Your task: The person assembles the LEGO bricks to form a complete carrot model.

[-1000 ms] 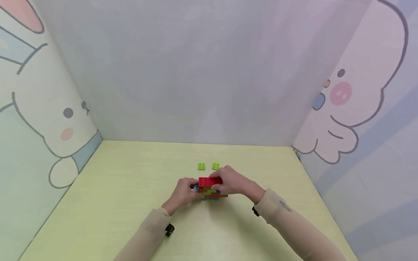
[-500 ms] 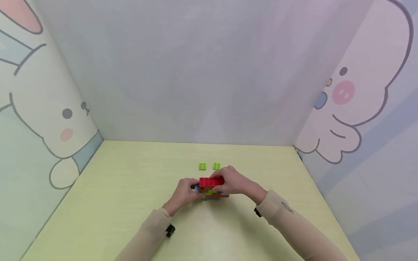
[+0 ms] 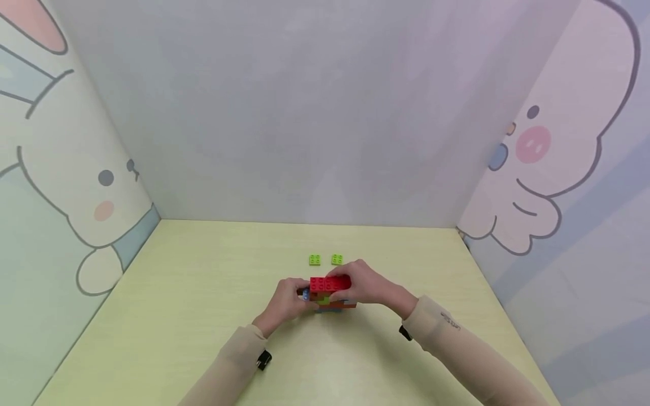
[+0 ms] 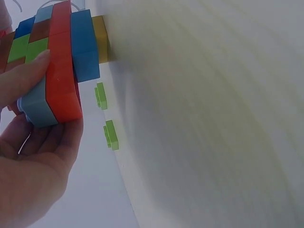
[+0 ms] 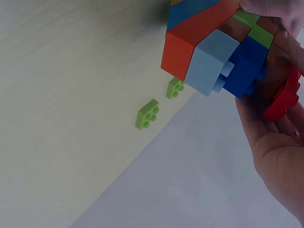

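Note:
A stacked toy-brick build stands between both hands, with red bricks along its top. My left hand grips its left end, thumb on the near side and fingers behind. From above, my right hand holds the top right part, around the red and brown layers. The left wrist view shows an orange-red layer over a blue brick and a yellow brick. A light blue brick and a dark blue brick with bare studs show in the right wrist view.
Two flat lime-green bricks lie on the table behind the build, one at left and one at right. Walls with cartoon animals enclose the pale yellow table at the back and sides.
My right hand has shifted very slightly to the right, and a little more of the red top shows. My left hand and the build stay nearly as they were.

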`<action>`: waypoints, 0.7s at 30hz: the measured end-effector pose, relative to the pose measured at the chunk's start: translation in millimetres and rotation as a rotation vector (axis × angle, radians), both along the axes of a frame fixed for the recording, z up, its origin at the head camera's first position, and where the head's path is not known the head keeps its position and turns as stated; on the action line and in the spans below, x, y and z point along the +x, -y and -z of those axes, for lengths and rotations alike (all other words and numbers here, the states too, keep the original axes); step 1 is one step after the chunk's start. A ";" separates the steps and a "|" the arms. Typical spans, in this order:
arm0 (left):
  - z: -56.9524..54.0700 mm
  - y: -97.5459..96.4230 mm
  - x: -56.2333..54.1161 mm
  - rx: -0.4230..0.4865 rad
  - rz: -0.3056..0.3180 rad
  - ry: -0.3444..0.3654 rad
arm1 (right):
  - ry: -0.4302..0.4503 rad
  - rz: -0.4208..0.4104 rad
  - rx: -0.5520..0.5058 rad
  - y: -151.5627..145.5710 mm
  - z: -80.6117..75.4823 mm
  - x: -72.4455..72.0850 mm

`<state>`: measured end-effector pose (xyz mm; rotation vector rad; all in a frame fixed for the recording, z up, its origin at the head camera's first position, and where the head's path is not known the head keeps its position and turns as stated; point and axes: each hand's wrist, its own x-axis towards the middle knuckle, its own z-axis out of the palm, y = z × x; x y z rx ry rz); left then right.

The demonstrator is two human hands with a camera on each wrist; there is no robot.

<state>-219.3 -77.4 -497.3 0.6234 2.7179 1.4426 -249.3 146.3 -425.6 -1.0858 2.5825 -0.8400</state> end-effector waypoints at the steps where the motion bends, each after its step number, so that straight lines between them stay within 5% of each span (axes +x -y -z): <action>1: 0.3 0.2 -0.1 -0.001 0.001 0.000 | 0.001 0.002 -0.013 -0.8 1.0 -0.4; 11: 2.8 2.1 -0.8 0.004 0.005 0.018 | -0.061 0.117 -0.142 -8.7 2.4 -17.3; 21: 1.0 1.4 1.0 0.026 0.009 0.067 | -0.086 0.156 -0.083 -12.5 11.2 -37.9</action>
